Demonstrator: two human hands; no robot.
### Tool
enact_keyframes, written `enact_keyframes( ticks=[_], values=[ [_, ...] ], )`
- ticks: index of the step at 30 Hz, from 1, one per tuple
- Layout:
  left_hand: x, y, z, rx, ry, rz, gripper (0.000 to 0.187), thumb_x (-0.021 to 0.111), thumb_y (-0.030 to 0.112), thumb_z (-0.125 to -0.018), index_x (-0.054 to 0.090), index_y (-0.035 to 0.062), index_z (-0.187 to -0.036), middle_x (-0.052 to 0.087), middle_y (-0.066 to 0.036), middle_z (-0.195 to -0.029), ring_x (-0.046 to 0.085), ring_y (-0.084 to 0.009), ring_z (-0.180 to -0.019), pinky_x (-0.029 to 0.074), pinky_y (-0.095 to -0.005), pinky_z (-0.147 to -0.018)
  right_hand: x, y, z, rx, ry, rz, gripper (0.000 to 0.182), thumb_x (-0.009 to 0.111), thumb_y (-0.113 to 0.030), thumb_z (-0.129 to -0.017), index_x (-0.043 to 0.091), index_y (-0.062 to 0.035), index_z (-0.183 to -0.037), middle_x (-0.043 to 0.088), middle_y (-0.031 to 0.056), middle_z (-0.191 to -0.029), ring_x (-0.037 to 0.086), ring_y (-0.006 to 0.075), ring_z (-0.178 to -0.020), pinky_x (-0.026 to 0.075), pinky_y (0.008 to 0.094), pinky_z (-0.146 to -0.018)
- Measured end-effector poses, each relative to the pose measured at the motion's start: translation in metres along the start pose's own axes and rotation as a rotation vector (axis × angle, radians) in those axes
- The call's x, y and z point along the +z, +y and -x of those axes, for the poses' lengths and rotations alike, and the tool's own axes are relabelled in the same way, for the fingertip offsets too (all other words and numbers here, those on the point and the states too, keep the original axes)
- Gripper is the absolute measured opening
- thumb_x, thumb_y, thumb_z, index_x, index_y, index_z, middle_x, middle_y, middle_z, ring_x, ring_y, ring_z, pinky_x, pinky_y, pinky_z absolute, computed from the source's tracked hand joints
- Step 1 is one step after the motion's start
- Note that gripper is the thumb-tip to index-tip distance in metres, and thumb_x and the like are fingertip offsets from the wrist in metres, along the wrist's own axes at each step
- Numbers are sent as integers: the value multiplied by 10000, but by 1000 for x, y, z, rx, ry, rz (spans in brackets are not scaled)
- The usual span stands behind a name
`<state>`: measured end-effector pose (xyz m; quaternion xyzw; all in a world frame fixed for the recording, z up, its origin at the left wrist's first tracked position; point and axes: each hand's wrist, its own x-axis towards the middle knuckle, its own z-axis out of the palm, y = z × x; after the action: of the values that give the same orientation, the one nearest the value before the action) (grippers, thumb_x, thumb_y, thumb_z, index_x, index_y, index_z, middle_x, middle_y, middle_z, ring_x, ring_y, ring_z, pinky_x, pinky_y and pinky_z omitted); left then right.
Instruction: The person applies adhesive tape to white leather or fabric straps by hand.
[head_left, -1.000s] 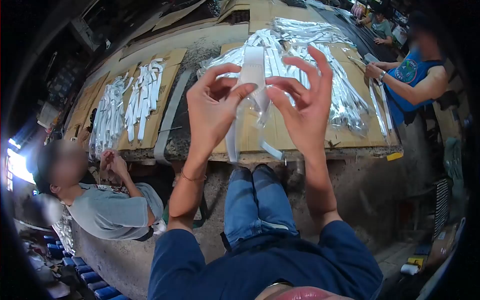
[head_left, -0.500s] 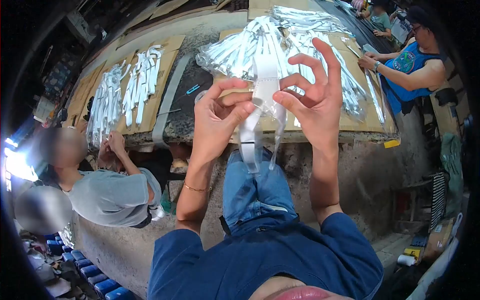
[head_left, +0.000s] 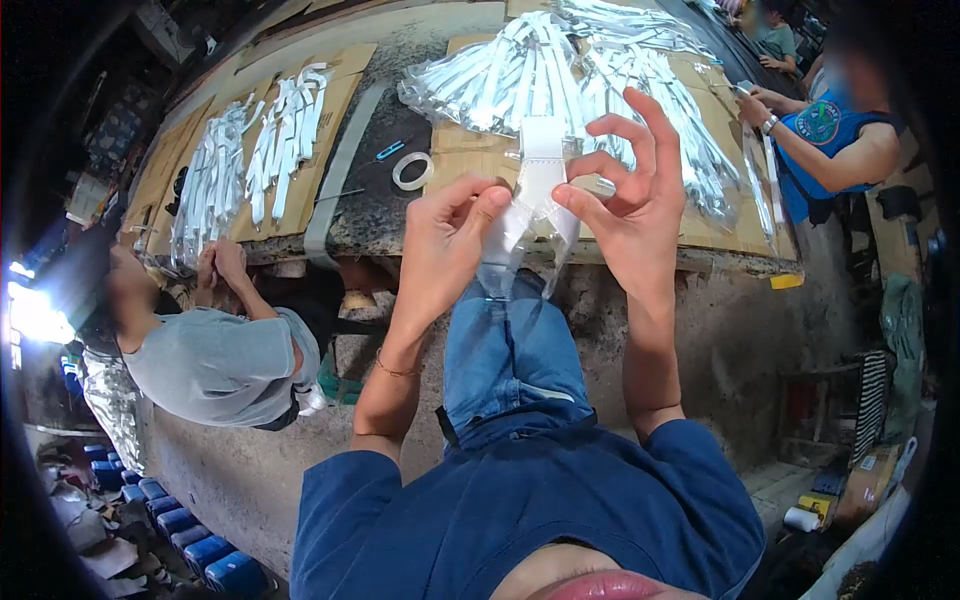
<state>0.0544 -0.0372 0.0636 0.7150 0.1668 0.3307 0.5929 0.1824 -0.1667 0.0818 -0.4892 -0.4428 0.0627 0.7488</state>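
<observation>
A white strap piece (head_left: 541, 180) in thin clear plastic hangs upright between my hands, its lower part split into two tails. My left hand (head_left: 450, 240) pinches its left edge between thumb and curled fingers. On the right edge, the thumb and index finger of my right hand (head_left: 630, 200) are closed, with the other fingers raised and spread. Beyond my hands, a fanned pile of white straps (head_left: 500, 75) in clear plastic lies on cardboard.
A tape roll (head_left: 412, 171) and a blue tool (head_left: 390, 150) lie on the table. More straps (head_left: 212, 185) rest at the left. One person (head_left: 215, 365) is at the left edge, another (head_left: 835, 140) at the right. Blue containers (head_left: 205, 555) stand on the floor.
My left fingers have curled in closer beside the thumb on the strap piece. The tape roll now shows fully. The view has shifted slightly, and the person at the right has moved their hands.
</observation>
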Motion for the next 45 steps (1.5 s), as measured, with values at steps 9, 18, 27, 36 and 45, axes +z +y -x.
enact_keyframes(
  ticks=[9, 18, 27, 36, 45],
  values=[
    [-20, -21, 9, -106, -243, 178, 259, 763, -19, -782, 668, -14, -1023, 689, -39, -911, 654, -119, -878, 518, -254, -772, -6, -2, 2, 31, 37, 16, 878, 688, 196, -710, 307, -94, -1445, 486, 94, -1168, 664, 149, -886, 578, 207, -643],
    [-20, -20, 5, -142, -246, 93, 204, 719, 1, -834, 658, -15, -1028, 674, -34, -931, 618, -86, -863, 496, -237, -790, -6, 0, 3, 64, 10, 0, 889, 707, 190, -701, 318, -107, -1443, 491, 86, -1153, 664, 147, -893, 577, 211, -664],
    [-14, -8, 15, -61, -193, 40, 306, 656, -29, -858, 613, 34, -1154, 645, -50, -895, 606, -90, -820, 487, -249, -728, -8, 8, 1, 98, 46, 11, 869, 713, 189, -697, 344, -108, -1426, 494, 84, -1145, 668, 157, -896, 589, 225, -681],
    [-21, -22, 10, 191, -289, -94, 192, 645, -33, -837, 613, 7, -1021, 668, -62, -901, 640, -138, -833, 510, -290, -756, -8, 17, 2, 162, 44, 11, 859, 710, 181, -694, 350, -110, -1418, 511, 75, -1115, 668, 156, -882, 580, 227, -682],
    [-20, -10, 0, 351, -331, -380, 148, 619, -63, -831, 608, 17, -955, 611, -108, -1050, 618, -176, -889, 503, -322, -792, 0, 21, 3, 234, 4, -8, 853, 683, 194, -703, 340, -114, -1421, 492, 77, -1131, 651, 149, -897, 591, 247, -719]
  ],
)
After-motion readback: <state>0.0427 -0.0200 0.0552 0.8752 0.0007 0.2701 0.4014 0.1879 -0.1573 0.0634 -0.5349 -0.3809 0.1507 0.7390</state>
